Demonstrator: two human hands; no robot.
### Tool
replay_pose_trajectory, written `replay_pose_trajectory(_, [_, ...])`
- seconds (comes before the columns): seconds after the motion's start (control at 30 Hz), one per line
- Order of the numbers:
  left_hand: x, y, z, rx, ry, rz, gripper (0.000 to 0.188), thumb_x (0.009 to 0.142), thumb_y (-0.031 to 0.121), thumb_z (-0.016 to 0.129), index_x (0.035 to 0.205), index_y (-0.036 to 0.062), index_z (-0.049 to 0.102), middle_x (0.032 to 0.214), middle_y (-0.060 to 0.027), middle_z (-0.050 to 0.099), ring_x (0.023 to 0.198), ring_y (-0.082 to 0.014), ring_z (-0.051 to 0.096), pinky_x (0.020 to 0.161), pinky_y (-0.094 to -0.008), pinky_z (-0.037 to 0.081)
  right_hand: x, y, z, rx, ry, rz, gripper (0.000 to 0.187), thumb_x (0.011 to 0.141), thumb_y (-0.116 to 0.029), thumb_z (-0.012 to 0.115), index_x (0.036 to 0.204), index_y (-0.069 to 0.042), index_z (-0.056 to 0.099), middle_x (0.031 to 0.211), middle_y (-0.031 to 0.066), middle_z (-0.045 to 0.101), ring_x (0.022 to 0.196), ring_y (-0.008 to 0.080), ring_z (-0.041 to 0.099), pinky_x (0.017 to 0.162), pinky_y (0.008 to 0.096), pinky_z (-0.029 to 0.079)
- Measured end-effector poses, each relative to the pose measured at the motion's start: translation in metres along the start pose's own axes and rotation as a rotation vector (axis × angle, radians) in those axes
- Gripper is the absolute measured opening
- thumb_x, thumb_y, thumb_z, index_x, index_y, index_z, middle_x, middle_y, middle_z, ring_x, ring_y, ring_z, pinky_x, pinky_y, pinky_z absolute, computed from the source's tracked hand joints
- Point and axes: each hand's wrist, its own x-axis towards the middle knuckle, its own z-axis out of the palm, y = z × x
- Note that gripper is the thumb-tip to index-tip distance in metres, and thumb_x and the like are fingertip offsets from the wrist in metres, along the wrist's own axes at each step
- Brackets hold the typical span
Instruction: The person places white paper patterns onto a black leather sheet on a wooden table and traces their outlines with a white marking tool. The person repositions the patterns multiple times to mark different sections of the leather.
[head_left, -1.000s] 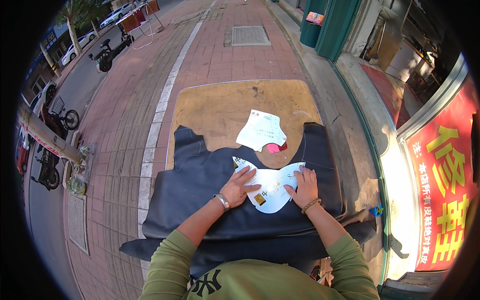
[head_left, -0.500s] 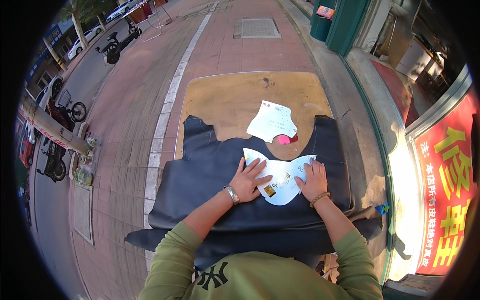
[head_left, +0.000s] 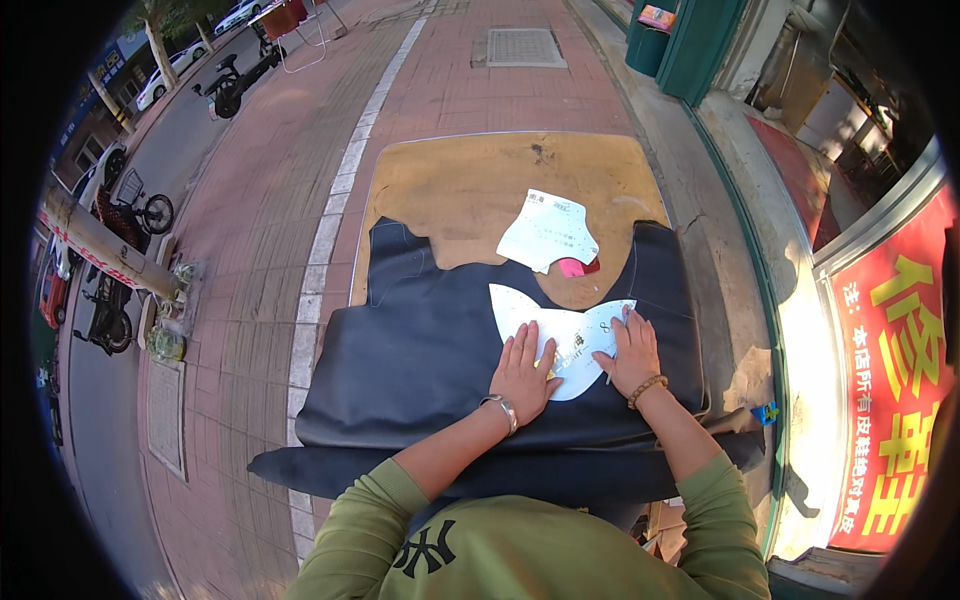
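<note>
A white, wing-shaped paper pattern piece (head_left: 572, 345) lies flat on a sheet of dark leather (head_left: 400, 370). My left hand (head_left: 525, 375) presses on its left and lower middle, with fingers stretched forward and thumb out to the right. It covers part of the pattern's print. My right hand (head_left: 632, 357) rests over the pattern's right tip, its fingers extended and its thumb on the paper. A thin pale sliver shows below that thumb; I cannot make out what it is. Thin lines are drawn on the leather's far left and right flaps.
Beyond the leather, a second white pattern piece (head_left: 548, 232) lies on the brown tabletop (head_left: 450, 180), with a small pink and red item (head_left: 577, 267) at its lower edge. Leather hangs over the near edge. A shopfront with a red sign (head_left: 895, 390) stands to the right.
My left hand has slid right and slightly nearer me across the pattern, uncovering its left wing. My right hand stays at the right tip with only a small shift.
</note>
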Motion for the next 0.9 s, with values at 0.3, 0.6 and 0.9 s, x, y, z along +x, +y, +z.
replay_pose_trajectory(0.3, [0.023,0.005,0.001,0.010,0.010,0.065,0.059,0.094,0.047,0.049,0.145,0.0213,0.040,0.155,-0.0192,0.023,0.144,-0.0368,0.020,0.115,-0.0549,0.016,-0.002,0.000,0.000,0.032,0.087,-0.028,0.065,0.081,-0.044,0.069,0.130,-0.005,0.051,0.145,0.0193,0.039,0.137,0.0325,0.032,0.114,0.0496,0.022])
replay_pose_trajectory(0.6, [0.024,0.012,-0.006,0.003,-0.019,0.055,0.065,0.093,0.055,0.045,0.148,0.0235,0.035,0.156,-0.0206,0.020,0.146,-0.0379,0.015,0.114,-0.0571,0.013,-0.001,-0.001,-0.002,0.074,0.133,-0.014,0.063,0.080,-0.041,0.070,0.127,-0.003,0.052,0.143,0.0210,0.040,0.135,0.0362,0.034,0.113,0.0525,0.022])
replay_pose_trajectory(0.9, [0.024,0.014,-0.009,0.034,-0.061,0.048,0.067,0.094,0.059,0.040,0.150,0.0239,0.032,0.157,-0.0201,0.017,0.147,-0.0376,0.012,0.114,-0.0578,0.012,0.000,-0.002,-0.002,0.079,0.135,0.043,0.068,0.078,-0.045,0.071,0.127,-0.001,0.051,0.144,0.0242,0.038,0.137,0.0375,0.031,0.114,0.0535,0.019])
